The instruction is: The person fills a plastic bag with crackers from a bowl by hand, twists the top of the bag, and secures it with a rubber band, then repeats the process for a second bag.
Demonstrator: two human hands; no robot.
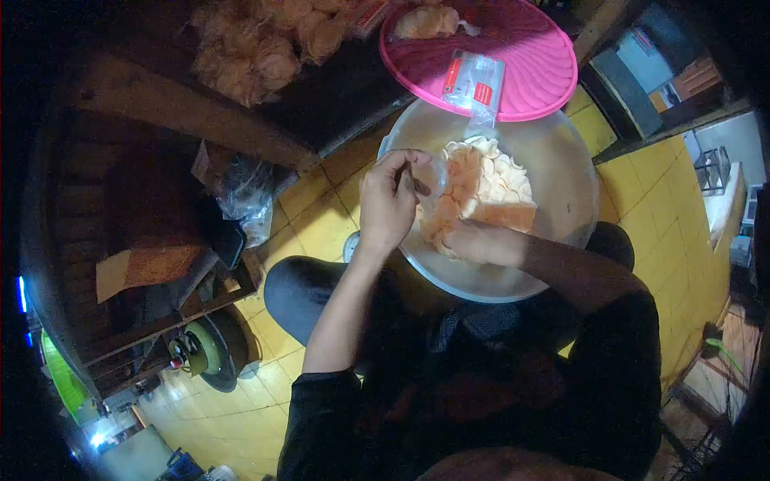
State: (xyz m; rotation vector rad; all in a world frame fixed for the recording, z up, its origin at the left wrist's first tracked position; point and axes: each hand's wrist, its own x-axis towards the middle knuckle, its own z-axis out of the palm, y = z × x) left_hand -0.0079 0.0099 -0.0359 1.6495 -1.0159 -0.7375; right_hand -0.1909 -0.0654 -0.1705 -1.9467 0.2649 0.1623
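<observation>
A wide basin (568, 192) stands between my legs, with pale, curled crackers (504, 180) heaped inside it. Some crackers look orange in the shade. My left hand (387, 199) is over the basin's left rim, thumb and fingers pinched on a clear plastic bag (434, 178). The bag hangs toward the crackers, and I cannot make out how much is in it. Low in the basin, my right hand (481, 243) reaches in from the right among the crackers, below the bag. Its fingertips are hidden there, so its grip does not show.
A pink ribbed lid (539, 64) lies across the basin's far rim, bearing a packet of plastic bags (475, 78) and a filled bag (427, 22). Several filled bags (277, 48) are piled at the upper left. A wooden shelf (184, 112) borders the left; yellow tiles (642, 232) cover the floor.
</observation>
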